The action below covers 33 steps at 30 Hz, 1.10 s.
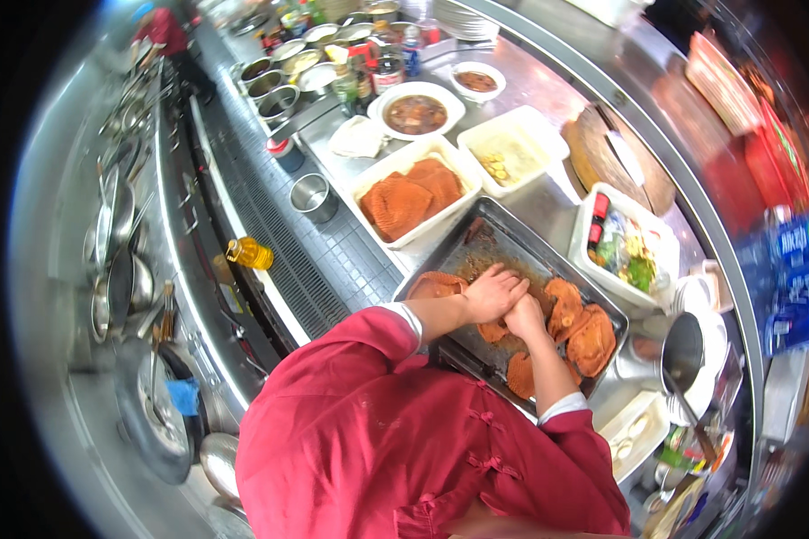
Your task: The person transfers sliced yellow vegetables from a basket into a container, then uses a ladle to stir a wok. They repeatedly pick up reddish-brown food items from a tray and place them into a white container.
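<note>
My left hand (493,294) lies over my right hand (524,315), the two pressed together above a dark metal baking tray (505,232). Whatever is between or under my fingers is hidden. Just below them in the picture, a piece of orange-brown honeycomb tripe (492,331) shows. More pieces of tripe (590,340) lie in the tray to the right of my hands, and another piece (437,286) rests by my left wrist. Brown liquid and bits wet the tray's bottom. Beyond its far left edge, a white plastic tub (472,188) holds larger folded tripe pieces.
Beside the tray stand a tub of vegetables (580,232), a tub with pale slices (553,128) and a bowl of brown stew (455,101). A cleaver (625,160) rests on a round chopping block (583,145). A stove (195,283) runs along the left; another person (165,34) stands far off.
</note>
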Available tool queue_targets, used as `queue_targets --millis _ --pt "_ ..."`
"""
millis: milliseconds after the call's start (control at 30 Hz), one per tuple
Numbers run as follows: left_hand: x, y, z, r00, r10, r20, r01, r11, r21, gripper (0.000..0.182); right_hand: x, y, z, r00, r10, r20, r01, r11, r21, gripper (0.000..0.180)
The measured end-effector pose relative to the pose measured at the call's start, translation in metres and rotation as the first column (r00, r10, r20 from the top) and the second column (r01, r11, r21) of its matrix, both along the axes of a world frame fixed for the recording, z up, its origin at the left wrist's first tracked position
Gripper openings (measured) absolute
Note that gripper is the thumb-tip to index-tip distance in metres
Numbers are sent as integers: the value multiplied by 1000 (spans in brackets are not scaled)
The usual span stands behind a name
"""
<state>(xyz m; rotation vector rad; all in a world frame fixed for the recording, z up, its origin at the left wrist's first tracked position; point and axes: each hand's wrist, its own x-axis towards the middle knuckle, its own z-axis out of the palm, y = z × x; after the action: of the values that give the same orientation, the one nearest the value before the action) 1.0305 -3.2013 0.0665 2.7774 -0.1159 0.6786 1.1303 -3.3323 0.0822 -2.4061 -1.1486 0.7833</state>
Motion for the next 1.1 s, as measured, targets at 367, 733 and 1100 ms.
queue_targets --millis 367,733,1100 --pt "16 -2 -23 984 6 -176 -85 893 -442 27 19 -11 -15 981 64 184 -132 914 384 26" --pt "13 5 -26 939 4 -343 -173 869 -463 29 15 -2 -17 991 44 129 -67 981 181 27" --pt "4 6 -27 938 178 -296 -336 673 -659 28 11 17 8 997 51 59 -63 974 219 24"
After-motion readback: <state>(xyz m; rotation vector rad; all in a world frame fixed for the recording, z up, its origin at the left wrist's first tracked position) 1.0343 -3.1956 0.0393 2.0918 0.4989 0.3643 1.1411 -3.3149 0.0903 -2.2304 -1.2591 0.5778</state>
